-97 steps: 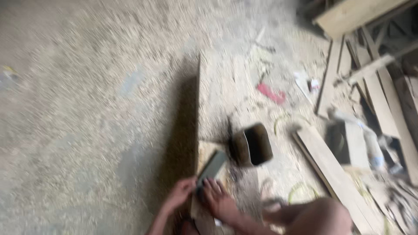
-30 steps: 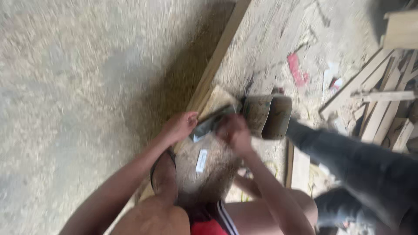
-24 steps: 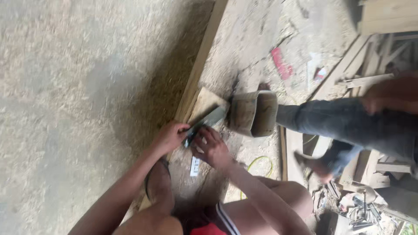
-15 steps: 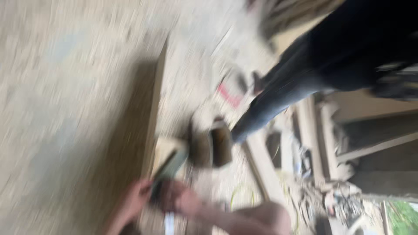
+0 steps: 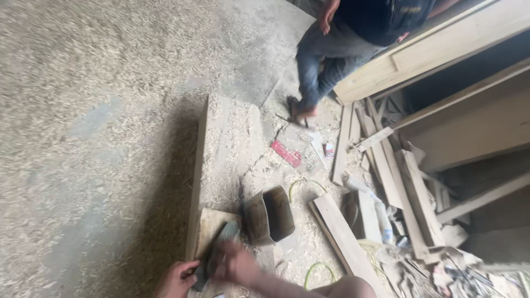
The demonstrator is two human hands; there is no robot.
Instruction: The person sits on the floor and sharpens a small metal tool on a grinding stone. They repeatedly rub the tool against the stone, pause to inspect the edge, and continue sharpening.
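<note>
Woodworking shop — sawdust-covered floor (image 5: 83,110), scattered planks (image 5: 386,171), timber frames (image 5: 441,49)

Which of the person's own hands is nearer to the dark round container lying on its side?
Right. The right hand rests on the flat grey tool, just below-left of the container. The left hand grips the tool's lower end, farther left and lower.
</note>
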